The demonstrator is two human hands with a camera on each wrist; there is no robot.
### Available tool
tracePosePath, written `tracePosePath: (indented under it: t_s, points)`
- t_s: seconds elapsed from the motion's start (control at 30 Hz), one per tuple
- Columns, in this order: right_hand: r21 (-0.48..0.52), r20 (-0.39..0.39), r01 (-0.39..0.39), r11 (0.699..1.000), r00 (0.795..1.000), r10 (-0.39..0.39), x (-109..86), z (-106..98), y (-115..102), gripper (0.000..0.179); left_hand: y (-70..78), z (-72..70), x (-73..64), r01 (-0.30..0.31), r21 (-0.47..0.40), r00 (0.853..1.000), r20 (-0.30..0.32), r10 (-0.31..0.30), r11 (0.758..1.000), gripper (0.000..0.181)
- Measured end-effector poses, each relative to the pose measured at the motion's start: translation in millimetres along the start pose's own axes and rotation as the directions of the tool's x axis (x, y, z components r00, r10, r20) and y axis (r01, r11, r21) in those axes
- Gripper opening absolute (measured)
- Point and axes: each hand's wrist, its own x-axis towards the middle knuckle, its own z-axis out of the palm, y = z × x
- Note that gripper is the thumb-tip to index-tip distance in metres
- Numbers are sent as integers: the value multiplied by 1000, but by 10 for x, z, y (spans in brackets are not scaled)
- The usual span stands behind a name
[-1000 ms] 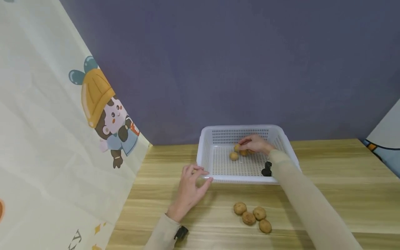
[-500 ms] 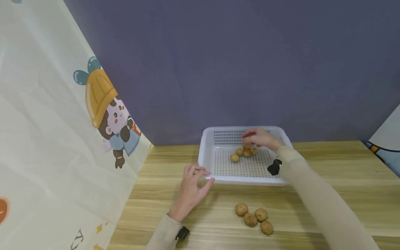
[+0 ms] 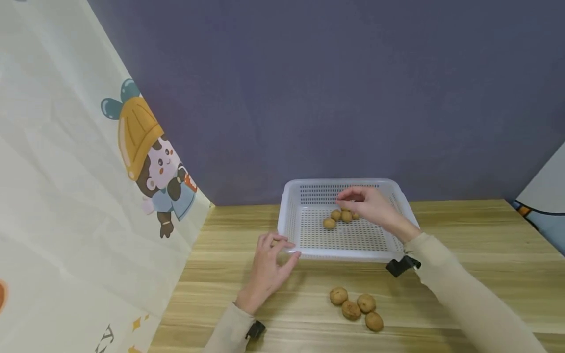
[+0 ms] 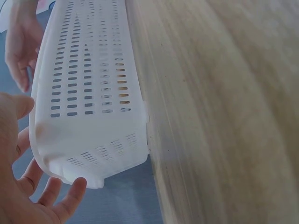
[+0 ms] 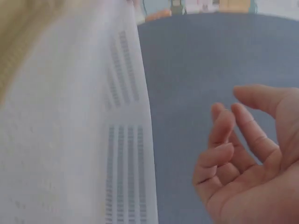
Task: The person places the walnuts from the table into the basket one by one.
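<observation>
A white plastic basket (image 3: 344,254) with slotted walls holds several round brown walnuts (image 3: 329,223), bunched near its middle. My left hand (image 3: 267,274) holds the basket's near left corner; the left wrist view has the thumb at the rim (image 4: 41,86) and the fingers around the corner. Above the walnuts hovers my right hand (image 3: 372,208), its fingers loosely bent and partly covering the pile. Nothing lies between those fingers in the right wrist view, where the hand (image 5: 252,172) shows beside the basket wall (image 5: 126,172).
Several more walnuts (image 3: 351,310) lie in a group on the wooden table (image 3: 476,274), in front of the basket. A dark blue-grey panel (image 3: 335,98) rises right behind the basket. On the left stands a pale sheet (image 3: 57,196) with a cartoon figure.
My right hand has let go of a walnut onto the pile, lifted off and drawn back toward me, its wrist now over the basket's near right corner. The left hand has stayed put.
</observation>
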Motion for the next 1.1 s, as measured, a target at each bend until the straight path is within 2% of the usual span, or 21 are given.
tracePosePath:
  t_s: [0.17,0.3,0.43,0.7,0.87,1.1]
  points:
    - [-27,-34,141,990,989,-142,-272,294,-78,20,-4,-5,-8,-5,-3,1000,-1,5,1000,23]
    - [-89,-49,269,959,961,-274,-481,527,-90,10,-4,-6,-16,-17,7,1000,-8,17,1000,22]
    - [-164,-47,337,927,936,-349,-674,676,-3,9,-2,-8,-13,-19,15,1000,5,19,1000,22]
    - [-122,-15,376,918,924,-381,-936,834,282,15,8,-43,11,-4,2,1000,28,4,1000,24]
    - [-95,72,410,907,912,-405,-1023,903,408,15,7,-59,20,17,4,999,39,-18,1000,24]
    - [-155,160,360,920,928,-336,-1079,1000,617,26,-3,-42,3,34,-10,998,53,-33,999,25]
